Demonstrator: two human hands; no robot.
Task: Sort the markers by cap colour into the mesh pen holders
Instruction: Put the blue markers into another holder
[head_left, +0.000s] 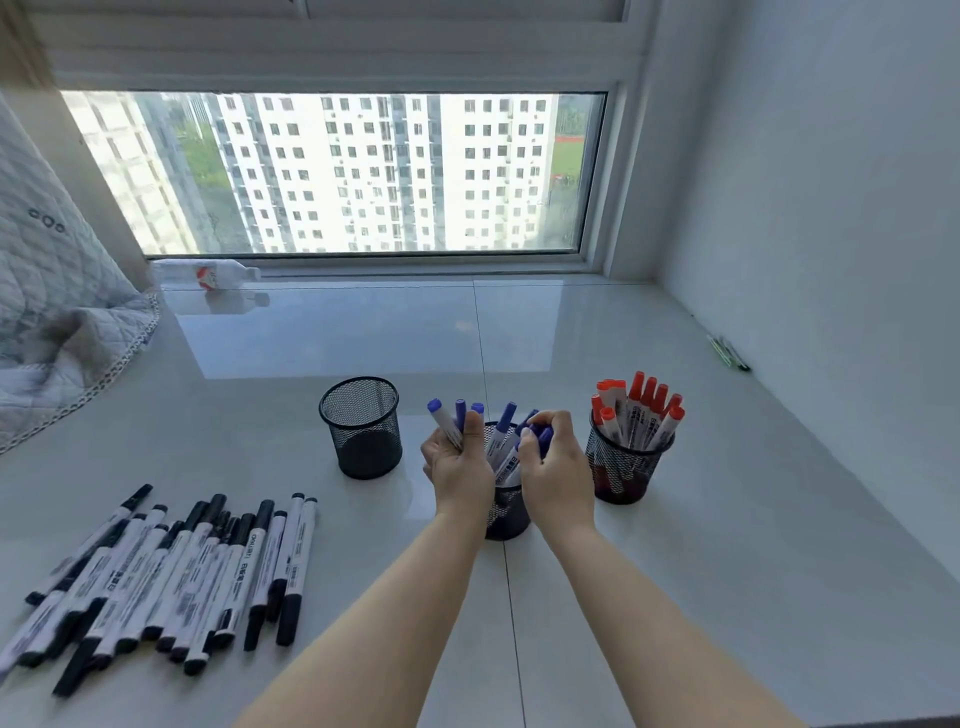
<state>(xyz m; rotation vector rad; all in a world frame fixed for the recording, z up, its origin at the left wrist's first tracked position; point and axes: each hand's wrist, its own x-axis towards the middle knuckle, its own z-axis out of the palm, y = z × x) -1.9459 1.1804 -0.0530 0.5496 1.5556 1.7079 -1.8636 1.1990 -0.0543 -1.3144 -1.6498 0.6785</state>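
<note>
Three black mesh pen holders stand in a row on the white sill. The left holder (363, 431) is empty. The middle holder (506, 512) contains blue-capped markers (503, 423) and is partly hidden by my hands. The right holder (626, 467) is full of red-capped markers (644, 400). My left hand (460, 462) grips a bunch of blue-capped markers (447, 415) just left of the middle holder's rim. My right hand (556, 462) holds blue-capped markers (543, 439) over that holder. Several black-capped markers (171, 566) lie in a pile at the front left.
A grey quilted blanket (57, 322) lies at the far left. A plastic bottle (208, 273) lies on its side by the window. A few thin pens (730, 353) rest against the right wall. The window frame closes off the back.
</note>
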